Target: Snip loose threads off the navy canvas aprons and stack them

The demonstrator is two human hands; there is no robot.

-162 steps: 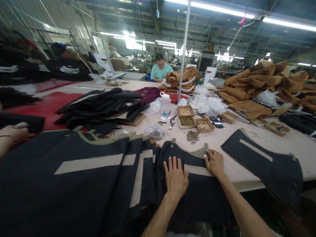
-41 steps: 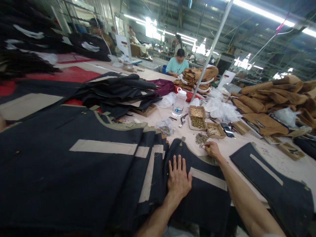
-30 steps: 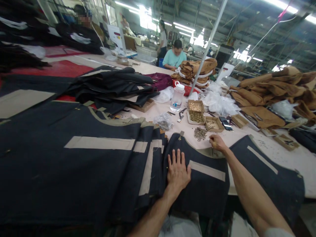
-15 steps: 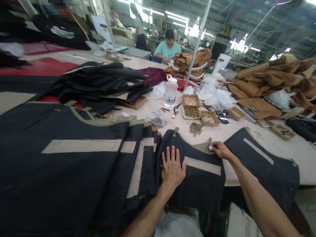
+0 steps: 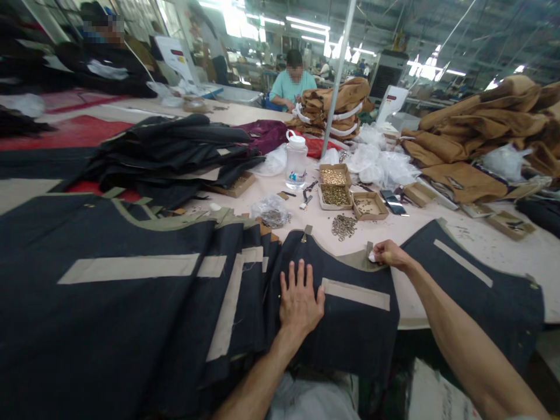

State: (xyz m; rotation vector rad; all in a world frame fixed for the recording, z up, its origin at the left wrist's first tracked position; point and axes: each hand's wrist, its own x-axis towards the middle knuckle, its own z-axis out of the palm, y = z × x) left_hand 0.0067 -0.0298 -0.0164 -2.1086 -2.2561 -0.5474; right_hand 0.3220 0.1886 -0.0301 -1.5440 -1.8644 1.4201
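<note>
1. Nearest the camera, a dark panel (image 5: 350,335) lies across the near edge of the table (image 5: 409,233). A worker's left hand (image 5: 301,297) rests flat on it, fingers lightly spread.
2. The right hand (image 5: 389,254) has its fingers drawn together in a pinch at the right tab (image 5: 370,249). Something white shows at the tips; any small part between them is hidden.
3. The left tab (image 5: 308,229) bears a metal fitting (image 5: 304,238), so that side looks done; the right side appears to be in progress.
4. Other panels (image 5: 131,326) overlap at left, one more (image 5: 475,271) lies at right with metal at its far corner; how many are finished cannot be told.
5. Just beyond, loose rings (image 5: 344,227) lie heaped beside a clear bag (image 5: 268,211) of metal bits.
6. A right box (image 5: 371,217) holds a sparse scatter of small pieces; a middle box (image 5: 336,207), brassy parts; a back box (image 5: 335,167), coppery ones. A bottle (image 5: 297,163) nearby contains clear liquid.
7. Farther off, a co-worker in teal (image 5: 292,86) sits behind bundled brown garments (image 5: 336,99).
</note>
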